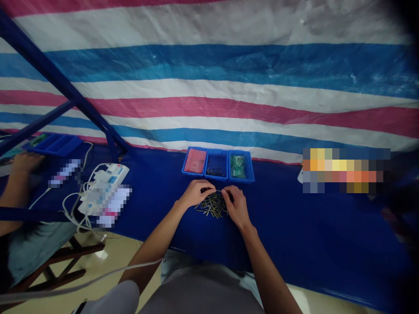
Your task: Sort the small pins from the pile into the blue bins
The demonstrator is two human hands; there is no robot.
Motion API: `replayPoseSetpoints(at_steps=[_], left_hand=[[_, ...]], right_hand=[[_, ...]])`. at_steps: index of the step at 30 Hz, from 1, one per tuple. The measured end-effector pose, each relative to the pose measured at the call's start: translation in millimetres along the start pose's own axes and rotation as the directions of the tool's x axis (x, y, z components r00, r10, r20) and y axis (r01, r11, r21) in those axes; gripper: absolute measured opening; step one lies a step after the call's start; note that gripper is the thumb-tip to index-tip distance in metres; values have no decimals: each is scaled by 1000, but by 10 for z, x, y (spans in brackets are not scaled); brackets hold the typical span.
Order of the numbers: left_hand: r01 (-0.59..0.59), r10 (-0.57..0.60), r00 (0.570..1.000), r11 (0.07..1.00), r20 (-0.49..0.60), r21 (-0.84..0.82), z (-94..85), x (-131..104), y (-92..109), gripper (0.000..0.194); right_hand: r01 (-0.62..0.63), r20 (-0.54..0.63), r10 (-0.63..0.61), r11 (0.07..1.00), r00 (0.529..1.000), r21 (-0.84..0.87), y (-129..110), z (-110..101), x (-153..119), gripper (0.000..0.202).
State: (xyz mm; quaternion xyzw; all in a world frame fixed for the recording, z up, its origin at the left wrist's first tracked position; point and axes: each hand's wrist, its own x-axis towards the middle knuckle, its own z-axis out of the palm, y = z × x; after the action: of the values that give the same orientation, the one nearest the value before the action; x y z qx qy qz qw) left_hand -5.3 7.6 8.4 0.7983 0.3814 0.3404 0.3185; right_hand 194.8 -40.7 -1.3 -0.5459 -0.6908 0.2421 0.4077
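Between my two hands a heap of thin metal pins or screws (213, 206) lies on the blue table. My left hand (197, 192) is at the heap's upper left, its thumb and fingertips pinched on one thin piece. At the upper right, my right hand (235, 203) has its fingertips closed at the other end of what looks like the same piece. Just beyond stands a blue three-part tray (218, 178). Its left compartment holds pink bags (195, 161), the middle one a few dark pins (214, 171), and the right one a green bag of small parts (238, 166).
White power strips (104, 187) with tangled cables lie on the left of the table (153, 192). Farther left are another person's arm (18, 183) and a blue tray (57, 145). Blue metal bars (65, 87) cross there. A striped sheet (209, 107) hangs behind.
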Motion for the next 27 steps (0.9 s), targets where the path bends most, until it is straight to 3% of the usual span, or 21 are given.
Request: replayPoseSetpoints(at_steps=[7,27], left_hand=[[12,-12,1000,1000,8,0,-14,-2,9,21],[18,-18,1000,1000,1,1,-3,1,-3,20]], right_hand=[[-18,-48,21,998,999,63,-3,4,-2,14],[-12,-41,13,999,999,36,18,2,21,19]])
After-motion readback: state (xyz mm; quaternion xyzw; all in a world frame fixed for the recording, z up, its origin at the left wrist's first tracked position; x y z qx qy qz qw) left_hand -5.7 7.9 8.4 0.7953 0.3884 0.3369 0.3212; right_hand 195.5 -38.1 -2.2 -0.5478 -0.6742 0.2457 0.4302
